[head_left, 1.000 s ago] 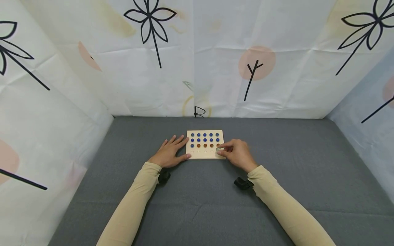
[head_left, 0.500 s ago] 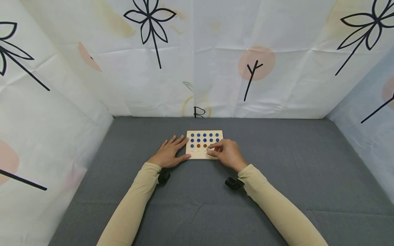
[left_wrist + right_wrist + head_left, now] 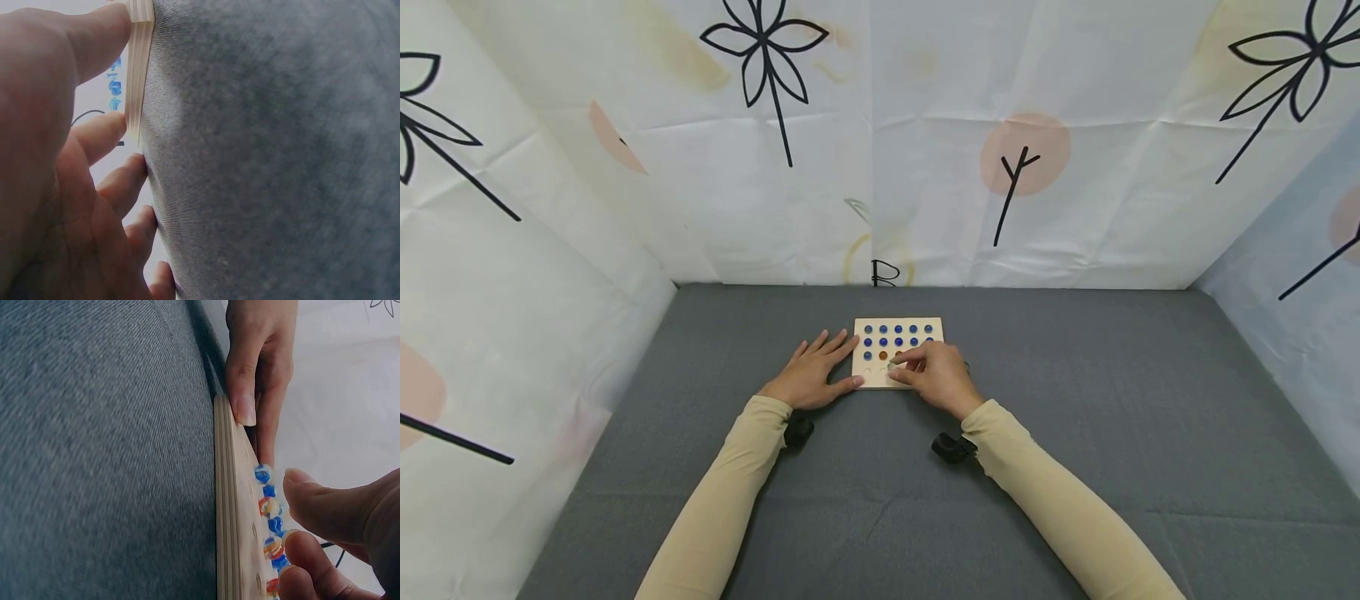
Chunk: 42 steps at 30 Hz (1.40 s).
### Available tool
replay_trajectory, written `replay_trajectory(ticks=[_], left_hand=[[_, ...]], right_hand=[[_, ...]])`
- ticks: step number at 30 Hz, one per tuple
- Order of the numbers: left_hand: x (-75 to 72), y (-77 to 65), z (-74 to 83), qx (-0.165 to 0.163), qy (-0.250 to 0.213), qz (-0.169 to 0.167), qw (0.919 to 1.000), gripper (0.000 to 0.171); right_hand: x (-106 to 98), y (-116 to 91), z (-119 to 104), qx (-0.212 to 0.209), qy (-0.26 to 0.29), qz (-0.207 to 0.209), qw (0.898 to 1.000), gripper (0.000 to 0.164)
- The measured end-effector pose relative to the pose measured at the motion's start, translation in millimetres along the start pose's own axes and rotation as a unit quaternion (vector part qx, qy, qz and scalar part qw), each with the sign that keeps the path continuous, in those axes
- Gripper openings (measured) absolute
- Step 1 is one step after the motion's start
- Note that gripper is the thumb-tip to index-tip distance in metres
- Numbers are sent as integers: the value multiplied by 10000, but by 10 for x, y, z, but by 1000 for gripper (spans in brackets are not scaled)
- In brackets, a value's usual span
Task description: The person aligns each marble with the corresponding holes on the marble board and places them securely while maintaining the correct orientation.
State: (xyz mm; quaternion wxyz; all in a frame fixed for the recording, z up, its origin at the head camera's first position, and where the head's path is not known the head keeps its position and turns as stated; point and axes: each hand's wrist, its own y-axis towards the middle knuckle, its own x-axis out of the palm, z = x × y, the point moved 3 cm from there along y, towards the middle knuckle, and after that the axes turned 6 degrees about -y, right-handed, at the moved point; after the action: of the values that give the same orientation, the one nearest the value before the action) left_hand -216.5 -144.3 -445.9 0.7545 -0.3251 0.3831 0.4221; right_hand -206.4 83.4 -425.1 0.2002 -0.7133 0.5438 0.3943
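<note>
A pale wooden board lies on the grey cloth, with glass marbles set in rows of hollows. Blue marbles fill the two far rows; the third begins with a blue one, then an orange marble. Shallow hollows show along the near edge. My left hand lies with fingers spread, its thumb and forefinger at the board's left edge. Between thumb and forefinger my right hand pinches a pale greenish marble low over the nearest rows, hiding the board's right part.
Grey cloth covers the table around the board. A white patterned curtain rises behind it and at both sides. A black wrist camera hangs under the right wrist, another wrist camera under the left.
My right hand has slid left along the board's near rows with the pale marble, from the right edge to left of the middle. The left hand stays in place.
</note>
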Motion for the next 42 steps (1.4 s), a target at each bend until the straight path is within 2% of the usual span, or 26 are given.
replay_trajectory(ticks=[7, 22, 31, 42], left_hand=[[-7, 6, -7, -6, -24, -1, 10000, 76], [-14, 1, 13, 6, -41, -24, 10000, 76], [-27, -13, 29, -15, -60, -39, 10000, 76], [-18, -7, 15, 12, -61, -37, 10000, 76]], right_hand=[[83, 40, -45, -131, 24, 72, 9999, 18], [232, 113, -115, 137, -28, -86, 9999, 18], [252, 125, -181, 17, -278, 57, 9996, 16], [297, 137, -212, 83, -542, 110, 9984, 15]])
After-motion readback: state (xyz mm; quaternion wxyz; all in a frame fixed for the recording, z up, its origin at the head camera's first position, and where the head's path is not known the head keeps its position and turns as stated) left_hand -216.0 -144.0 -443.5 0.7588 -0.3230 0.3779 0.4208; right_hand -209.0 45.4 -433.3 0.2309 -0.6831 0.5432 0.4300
